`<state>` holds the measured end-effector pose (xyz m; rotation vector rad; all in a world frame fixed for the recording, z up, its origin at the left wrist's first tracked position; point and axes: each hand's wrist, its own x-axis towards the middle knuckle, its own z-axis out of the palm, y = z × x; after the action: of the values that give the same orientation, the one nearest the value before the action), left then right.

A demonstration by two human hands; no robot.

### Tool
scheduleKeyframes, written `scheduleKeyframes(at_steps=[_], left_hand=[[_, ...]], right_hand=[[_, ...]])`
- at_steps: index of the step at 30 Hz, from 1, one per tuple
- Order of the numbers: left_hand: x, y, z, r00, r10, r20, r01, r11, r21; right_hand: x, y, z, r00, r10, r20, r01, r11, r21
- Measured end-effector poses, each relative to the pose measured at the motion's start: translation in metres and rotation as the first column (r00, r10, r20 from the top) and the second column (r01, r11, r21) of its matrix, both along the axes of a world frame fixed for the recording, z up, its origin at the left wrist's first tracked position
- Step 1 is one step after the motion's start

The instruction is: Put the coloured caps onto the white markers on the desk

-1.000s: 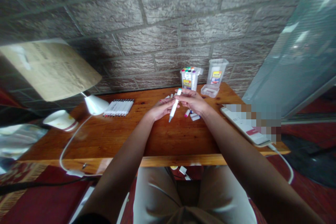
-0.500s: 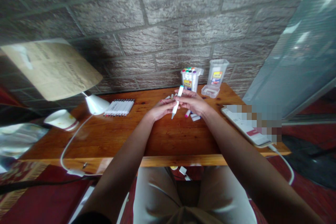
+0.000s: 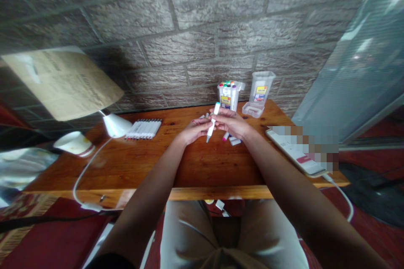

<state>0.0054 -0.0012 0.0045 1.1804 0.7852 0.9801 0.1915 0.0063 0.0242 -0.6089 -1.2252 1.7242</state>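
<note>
Between my two hands, over the middle of the desk, a white marker (image 3: 213, 122) is held at a slant, its teal-tipped end up and its grey end down. My left hand (image 3: 196, 130) is closed on it from the left. From the right, my right hand (image 3: 232, 122) pinches the same marker. Loose markers (image 3: 234, 140), one with a pink end, lie on the desk beneath and beside my right hand, partly covered by it. Just behind my hands stands a clear case (image 3: 227, 97) full of markers with coloured caps.
An open clear case (image 3: 261, 90) stands at the back right. A row of white markers (image 3: 144, 129) lies left of my hands, near a lamp (image 3: 116, 126) and a paper cup (image 3: 74, 143). At right, a tablet (image 3: 295, 153) with a cable rests on the wooden desk (image 3: 217, 170).
</note>
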Motion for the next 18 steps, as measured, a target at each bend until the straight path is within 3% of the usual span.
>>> scheduleKeyframes(at_steps=[9,18], left_hand=[[0.0013,-0.0041,0.0039,0.999,-0.042,-0.004,0.042,0.999,-0.024],[0.0001,-0.0006,-0.0017,0.997,-0.077,-0.028,0.077,0.997,0.002]], right_hand=[[-0.0036,0.0033,-0.0024,0.992,-0.120,-0.039,0.121,0.992,0.023],[-0.0067,-0.0028,0.0022,0.998,-0.068,0.002,0.068,0.997,0.026]])
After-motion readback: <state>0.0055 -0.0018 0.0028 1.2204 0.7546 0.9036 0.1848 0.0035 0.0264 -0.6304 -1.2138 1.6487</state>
